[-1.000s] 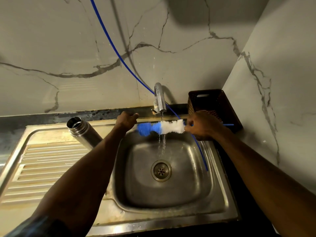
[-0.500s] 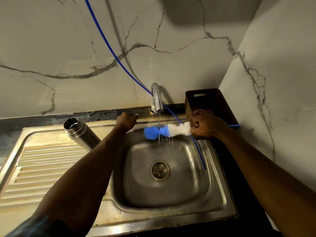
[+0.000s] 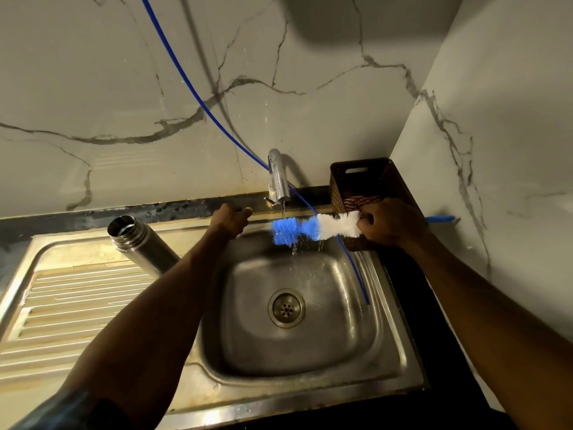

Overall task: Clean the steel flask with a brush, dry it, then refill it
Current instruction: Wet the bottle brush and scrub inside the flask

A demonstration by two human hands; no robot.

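The steel flask point(image 3: 139, 243) stands with its mouth open on the sink's drainboard point(image 3: 77, 299); my left forearm hides its lower part. My right hand point(image 3: 390, 223) grips the bottle brush point(image 3: 310, 228) and holds it level over the basin. The brush's blue tip sits under a thin stream from the tap point(image 3: 277, 178), and its blue handle end point(image 3: 440, 218) sticks out to the right of my fist. My left hand point(image 3: 231, 220) is curled at the small tap handle point(image 3: 267, 199), left of the spout. Drops fall from the bristles into the sink basin point(image 3: 341, 330).
A thin blue hose point(image 3: 198, 97) runs down the marble wall behind the tap and into the basin's right side. A dark woven basket point(image 3: 356, 178) holding a checked cloth stands in the corner behind my right hand. Walls close in at the back and right.
My right hand has drawn the brush rightwards, so the blue tip is under the tap instead of the white part. The water stream has thinned. My left hand has stayed at the tap.
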